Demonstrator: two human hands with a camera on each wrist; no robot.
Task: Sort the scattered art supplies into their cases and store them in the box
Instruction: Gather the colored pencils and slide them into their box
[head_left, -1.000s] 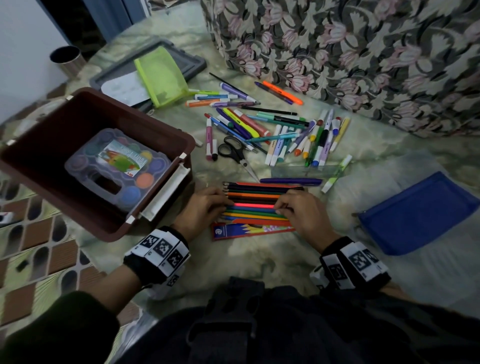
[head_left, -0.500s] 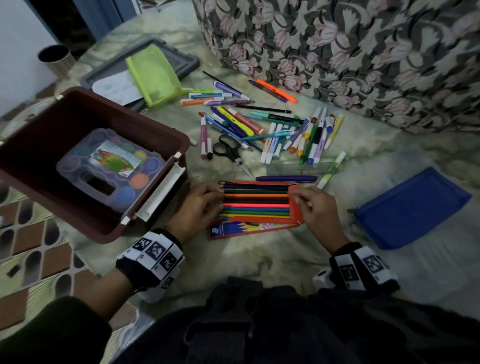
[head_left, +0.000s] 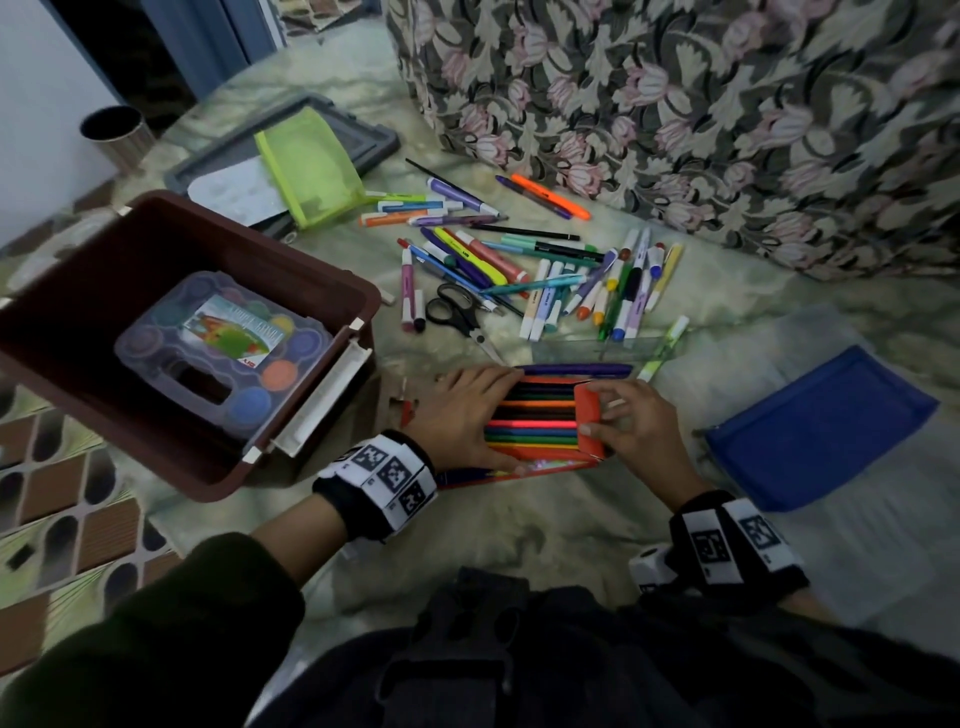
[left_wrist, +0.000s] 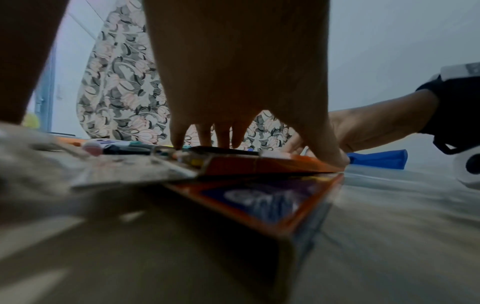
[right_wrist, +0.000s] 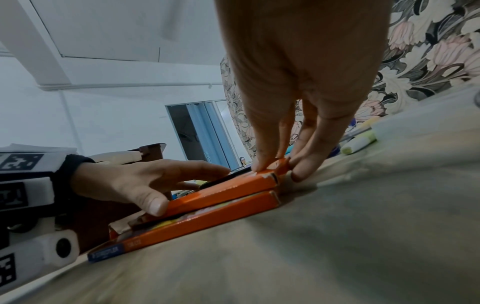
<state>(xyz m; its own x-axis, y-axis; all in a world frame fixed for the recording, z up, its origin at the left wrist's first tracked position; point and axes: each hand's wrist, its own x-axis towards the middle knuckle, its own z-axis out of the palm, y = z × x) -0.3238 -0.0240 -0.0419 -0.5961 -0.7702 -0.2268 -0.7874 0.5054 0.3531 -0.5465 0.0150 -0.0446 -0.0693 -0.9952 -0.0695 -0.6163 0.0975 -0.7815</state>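
Observation:
An orange cardboard pencil case full of coloured pencils lies on the cloth in front of me. My left hand lies flat over its left end, fingers straight on the far side, thumb pressing the near edge. My right hand pinches the case's orange end flap and holds it raised over the pencils' right ends. The brown storage box stands open at the left with a clear paint set inside. Loose pens and markers and black scissors lie beyond the case.
A blue pouch lies at the right. A green mesh pouch rests on a grey lid at the back. A clear ruler and a purple pen lie just behind the case. A floral sofa bounds the far side.
My right hand took hold of the end flap and swung it up over the pencil ends. My left hand slid further over the pencils' left end.

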